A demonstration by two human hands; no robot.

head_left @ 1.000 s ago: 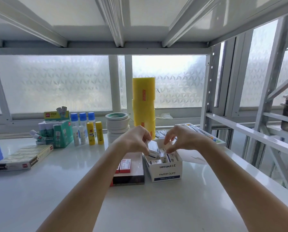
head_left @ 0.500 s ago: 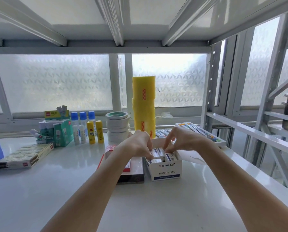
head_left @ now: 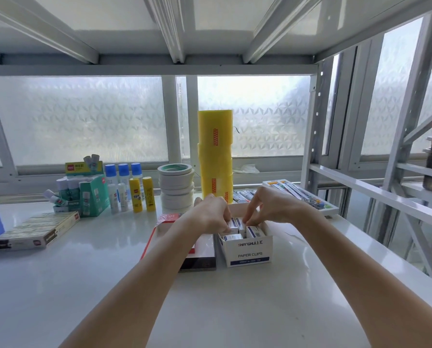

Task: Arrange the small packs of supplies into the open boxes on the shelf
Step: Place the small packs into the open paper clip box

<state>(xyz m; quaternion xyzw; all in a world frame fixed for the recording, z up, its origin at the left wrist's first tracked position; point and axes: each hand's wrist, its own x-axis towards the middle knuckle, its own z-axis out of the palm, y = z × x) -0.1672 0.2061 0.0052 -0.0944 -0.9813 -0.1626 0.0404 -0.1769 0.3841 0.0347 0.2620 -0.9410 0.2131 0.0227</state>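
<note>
Two bare forearms reach in from 6 o'clock. One white paper clips box [head_left: 246,249], open, centre of shelf [head_left: 84,285]; one red-edged flat box [head_left: 200,257] touching it at 9 o'clock. Inside open box: at least four small packs [head_left: 254,231], upright, close together. Left hand [head_left: 211,216] and right hand [head_left: 270,209] both over box, fingertips [head_left: 246,218] curled narrow, pinching tops of middle packs. Farther, 12 o'clock: one yellow tape stack [head_left: 215,156]; 11 o'clock: white tape rolls [head_left: 176,187], two yellow glue sticks [head_left: 142,194].
</note>
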